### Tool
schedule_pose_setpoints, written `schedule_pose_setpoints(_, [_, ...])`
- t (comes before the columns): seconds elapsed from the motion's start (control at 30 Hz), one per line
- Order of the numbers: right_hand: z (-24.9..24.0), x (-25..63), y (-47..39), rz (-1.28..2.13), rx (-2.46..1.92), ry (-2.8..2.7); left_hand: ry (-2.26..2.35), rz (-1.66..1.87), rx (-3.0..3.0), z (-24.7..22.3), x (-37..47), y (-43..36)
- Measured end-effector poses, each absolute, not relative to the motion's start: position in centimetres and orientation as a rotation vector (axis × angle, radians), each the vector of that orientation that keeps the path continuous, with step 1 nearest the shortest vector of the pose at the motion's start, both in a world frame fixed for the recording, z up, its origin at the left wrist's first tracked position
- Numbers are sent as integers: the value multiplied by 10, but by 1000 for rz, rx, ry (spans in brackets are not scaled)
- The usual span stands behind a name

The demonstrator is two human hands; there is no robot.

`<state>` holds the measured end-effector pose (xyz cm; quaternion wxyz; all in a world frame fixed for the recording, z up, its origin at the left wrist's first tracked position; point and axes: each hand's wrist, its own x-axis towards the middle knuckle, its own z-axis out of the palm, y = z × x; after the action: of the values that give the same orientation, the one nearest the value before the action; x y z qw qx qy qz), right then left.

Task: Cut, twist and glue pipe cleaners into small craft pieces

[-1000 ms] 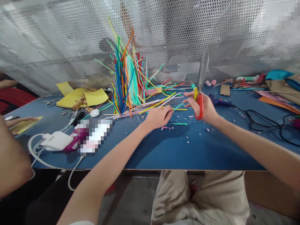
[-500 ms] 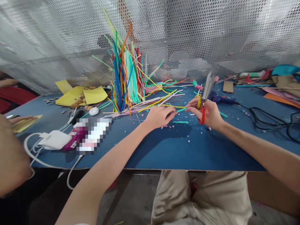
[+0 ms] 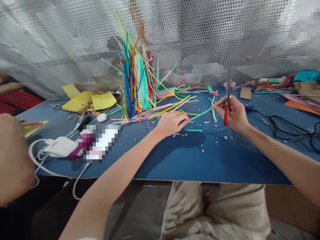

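Observation:
A thin green pipe cleaner [image 3: 202,114] spans the gap between my two hands. My left hand [image 3: 172,124] pinches its left end just above the blue table. At its other end are the fingertips of my right hand [image 3: 233,113], which also carries scissors [image 3: 226,115] with red handles, blades pointing up. Below the strand lies a short green piece [image 3: 194,130] among small pink and green scraps. A pale green piece [image 3: 214,111] lies beside my right fingertips. Behind my left hand stands a big bundle of coloured pipe cleaners [image 3: 140,83].
At left are yellow sheets [image 3: 103,100], a white charger [image 3: 61,146] with cables, a blurred phone [image 3: 103,143] and another person's arm [image 3: 15,160]. A black cord [image 3: 282,131] and paper scraps lie at right. Perforated metal [image 3: 200,40] rises behind the table [image 3: 170,163].
My right hand has moved right with the scissors, away from my left hand, and more of the green strand shows between them. The scissors now stand more upright. My left hand has barely moved.

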<state>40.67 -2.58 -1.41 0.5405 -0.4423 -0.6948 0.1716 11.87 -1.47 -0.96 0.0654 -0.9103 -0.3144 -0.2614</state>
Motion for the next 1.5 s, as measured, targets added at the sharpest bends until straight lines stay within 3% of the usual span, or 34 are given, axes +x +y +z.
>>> schedule_pose_setpoints(0.43, [-20, 417, -7, 549, -989, -1364, -922, -898, -2664, -14, 111, -8])
schedule_pose_setpoints(0.67, [-23, 421, -7, 414, -1010, -1456, -1015, -869, -2661, -12, 111, -7])
schedule_pose_setpoints(0.97, [-25, 410, -15, 758, -904, -1398, -1036, -872, -2674, -16, 107, 1])
schedule_pose_setpoints(1.5, [-26, 401, -24, 710, -980, -1586, -1089, -896, -2680, -9, 109, -5])
